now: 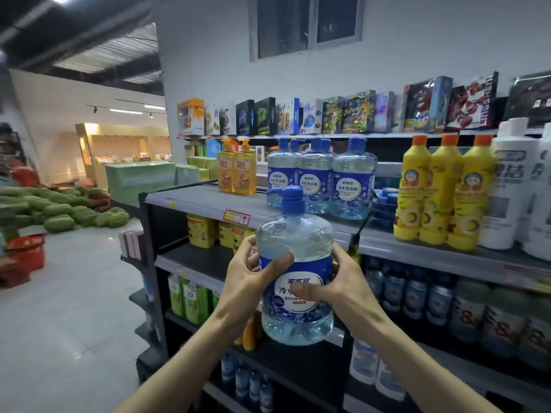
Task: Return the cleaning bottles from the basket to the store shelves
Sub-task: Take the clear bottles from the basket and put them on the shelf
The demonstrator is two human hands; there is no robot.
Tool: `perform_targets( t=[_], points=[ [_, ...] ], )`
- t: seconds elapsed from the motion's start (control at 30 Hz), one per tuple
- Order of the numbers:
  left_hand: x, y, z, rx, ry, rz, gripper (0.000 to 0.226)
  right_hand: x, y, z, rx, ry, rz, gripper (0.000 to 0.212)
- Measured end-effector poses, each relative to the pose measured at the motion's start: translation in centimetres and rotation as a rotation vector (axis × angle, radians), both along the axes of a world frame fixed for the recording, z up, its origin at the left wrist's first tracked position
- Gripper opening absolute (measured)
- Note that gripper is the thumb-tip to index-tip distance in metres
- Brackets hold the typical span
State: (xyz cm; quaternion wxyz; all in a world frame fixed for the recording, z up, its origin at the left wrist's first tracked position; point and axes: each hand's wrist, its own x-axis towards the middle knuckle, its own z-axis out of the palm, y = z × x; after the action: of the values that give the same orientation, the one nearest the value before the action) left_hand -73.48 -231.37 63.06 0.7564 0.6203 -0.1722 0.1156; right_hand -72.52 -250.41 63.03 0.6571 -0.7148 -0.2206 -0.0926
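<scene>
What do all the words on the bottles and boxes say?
"家家宜": top of the label on the held bottle.
"冷水": same label, lower down; the rest is covered.
"冷水洗洁精": blue shelf bottles.
"立白": orange bottles.
Too blurred to read: yellow bottles, white bottles, toy boxes, red shelf tag.

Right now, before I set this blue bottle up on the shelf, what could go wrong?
Sliding the held bottle in beside the matching blue bottles could knock one over; they stand close together near the shelf edge. Its pump spout points left and may clip the orange pump bottles.
</scene>
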Motion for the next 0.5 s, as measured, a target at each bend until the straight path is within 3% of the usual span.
perform_targets(
  t=[0.23, 0.33, 0.5],
  points=[
    [9.3, 0.9, 2.9, 0.032, -0.041, 0.013, 0.053, 9.0, 1.8, 3.0, -0.032, -0.019, -0.003, 0.079],
    [13.4, 1.3, 4.9, 0.066, -0.08, 0.025, 0.063, 13.4, 2.2, 4.7, -0.012, -0.04, 0.001, 0.078],
    [19.5, 1.7, 7.3, 0.058, -0.147, 0.023, 0.055, 19.5, 2.8, 7.0, -0.005, -0.098, -0.017, 0.075]
  ],
)
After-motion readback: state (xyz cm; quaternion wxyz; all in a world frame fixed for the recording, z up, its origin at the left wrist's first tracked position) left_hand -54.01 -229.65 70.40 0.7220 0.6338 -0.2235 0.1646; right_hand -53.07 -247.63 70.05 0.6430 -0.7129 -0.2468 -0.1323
